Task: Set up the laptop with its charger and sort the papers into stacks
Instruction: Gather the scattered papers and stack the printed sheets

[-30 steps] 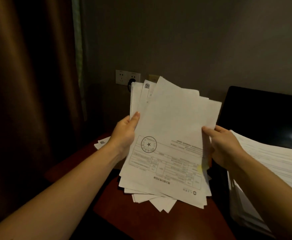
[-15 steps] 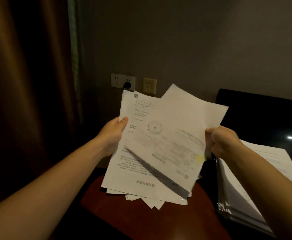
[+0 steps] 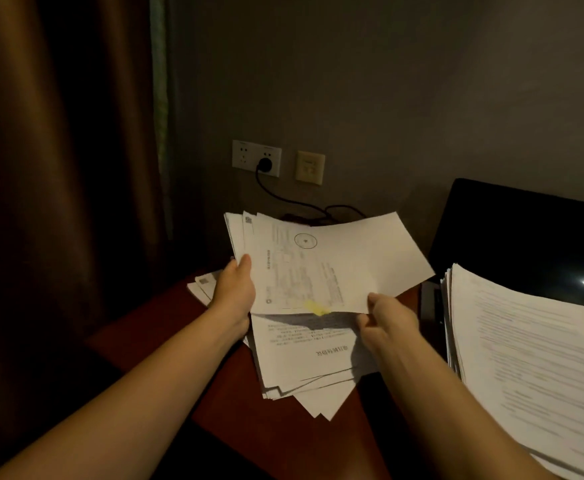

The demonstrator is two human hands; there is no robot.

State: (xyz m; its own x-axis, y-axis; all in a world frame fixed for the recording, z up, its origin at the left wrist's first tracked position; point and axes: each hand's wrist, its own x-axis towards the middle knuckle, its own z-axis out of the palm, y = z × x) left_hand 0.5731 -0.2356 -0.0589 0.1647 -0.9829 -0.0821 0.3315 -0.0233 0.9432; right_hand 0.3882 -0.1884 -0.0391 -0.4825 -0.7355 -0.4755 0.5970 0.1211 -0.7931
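Left hand (image 3: 234, 292) gripped the left edge of a loose sheaf of papers (image 3: 304, 355), thumb on top, held above the red-brown table (image 3: 273, 441). Right hand (image 3: 385, 320) pinched the near edge of the top sheet (image 3: 339, 265), which bore a round stamp and a yellow mark and was lifted clear of the sheaf. At right, a tall paper stack (image 3: 526, 358) sat on the open laptop (image 3: 526, 233). Far left, a black plug (image 3: 264, 164) sat in the wall socket, its cable running down behind the papers. A few sheets (image 3: 202, 285) lay beyond the left hand.
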